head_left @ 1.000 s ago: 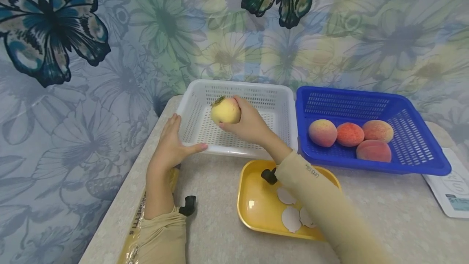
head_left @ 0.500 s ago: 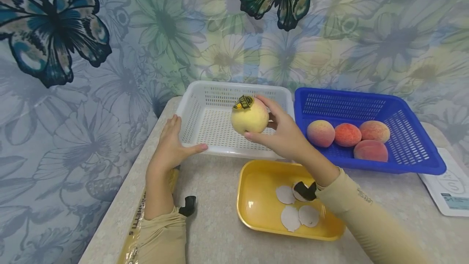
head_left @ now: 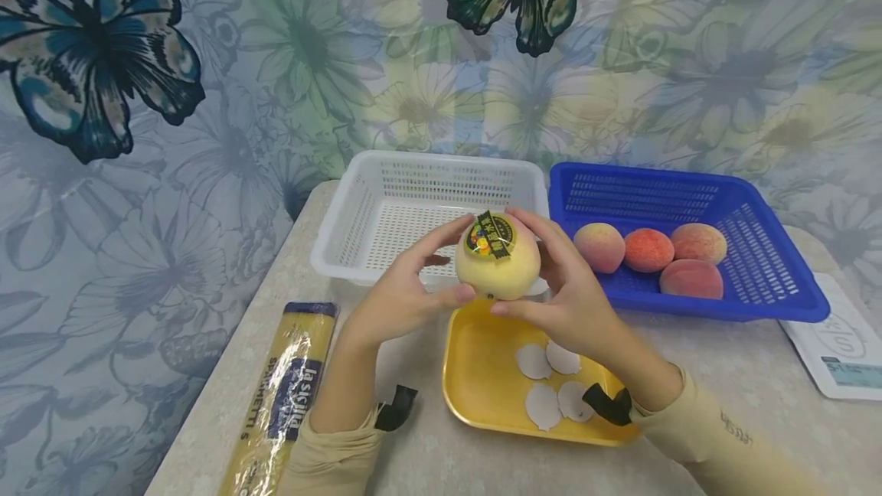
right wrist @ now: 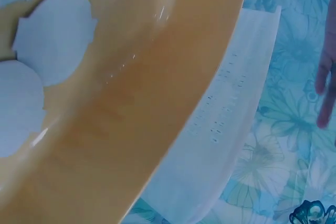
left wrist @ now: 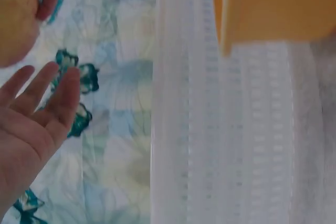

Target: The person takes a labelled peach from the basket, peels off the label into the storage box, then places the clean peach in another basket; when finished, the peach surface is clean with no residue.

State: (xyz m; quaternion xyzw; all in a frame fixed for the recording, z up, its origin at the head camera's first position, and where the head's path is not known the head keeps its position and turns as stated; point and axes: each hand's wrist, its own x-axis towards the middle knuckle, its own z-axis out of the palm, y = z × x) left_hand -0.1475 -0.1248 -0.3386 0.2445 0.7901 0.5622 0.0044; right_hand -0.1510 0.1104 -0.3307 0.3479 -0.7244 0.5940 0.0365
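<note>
A pale yellow peach (head_left: 501,279) with a black-and-gold sticker (head_left: 492,237) is held up in front of the white basket (head_left: 331,247) in the head view. My right hand (head_left: 575,303) grips it from the right, thumb low and fingers behind. At its left side is my left hand (head_left: 403,293), thumb and fingers spread around that side. The left wrist view shows the left hand (left wrist: 29,135) with loosely extended fingers and a gap to the peach (left wrist: 16,22), which other fingers hold. The right wrist view has only blurred fingers (right wrist: 326,95) at its edge.
Several peaches lie in the blue basket (head_left: 772,305) at right. A yellow tray (head_left: 475,373) with several white paper discs (head_left: 543,406) stands in front. A spaghetti pack (head_left: 292,381) lies left; a white scale-like device (head_left: 850,350) is partly behind the blue basket.
My right hand has lifted the peach out of the white basket and brought it nearer. My left hand has left the basket's rim and moved right to the peach, whose sticker now faces me.
</note>
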